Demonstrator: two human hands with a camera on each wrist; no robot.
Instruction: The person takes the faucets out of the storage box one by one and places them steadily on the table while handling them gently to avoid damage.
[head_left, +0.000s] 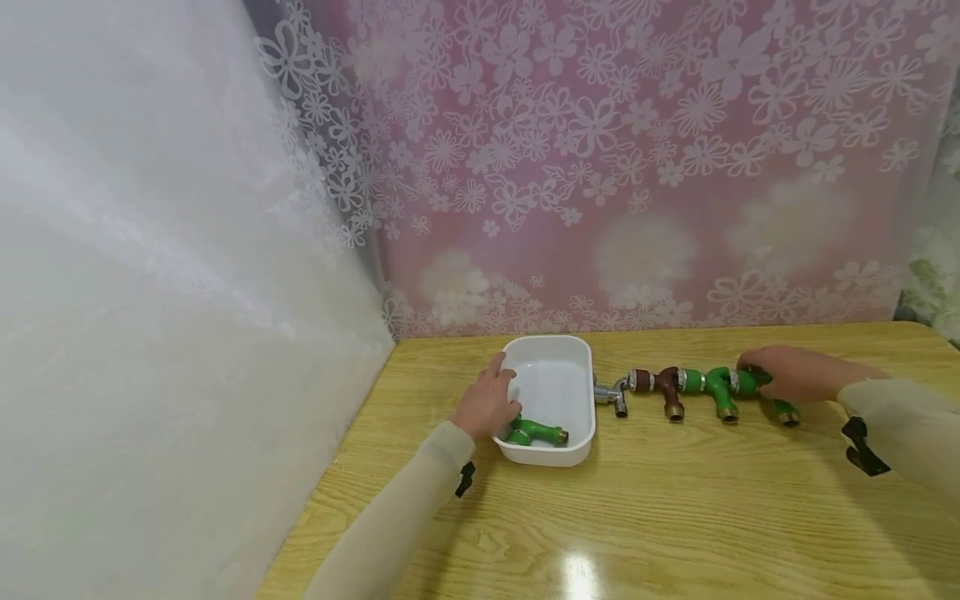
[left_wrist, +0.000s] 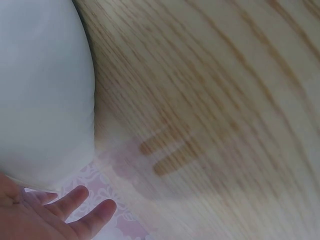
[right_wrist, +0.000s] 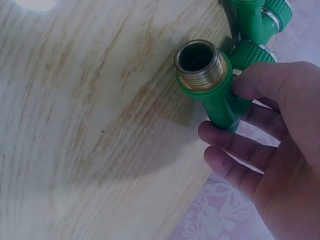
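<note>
My right hand (head_left: 798, 372) pinches a green tap (right_wrist: 218, 107) between thumb and fingers at the right end of a row. Its brass threaded end shows in the right wrist view. Left of it in the row lie another green tap (head_left: 720, 390), a dark red tap (head_left: 666, 392) and a chrome tap (head_left: 613, 395), close up to the basin. My left hand (head_left: 486, 402) rests on the left rim of a white basin (head_left: 551, 457), its fingers fairly straight in the left wrist view. Inside the basin, near that hand, lies one more green tap (head_left: 538, 432).
The taps and basin stand on a wood-grain table (head_left: 637, 517). A pink flowered curtain (head_left: 600, 167) hangs behind its back edge, and a pale sheet (head_left: 187, 292) borders the left side.
</note>
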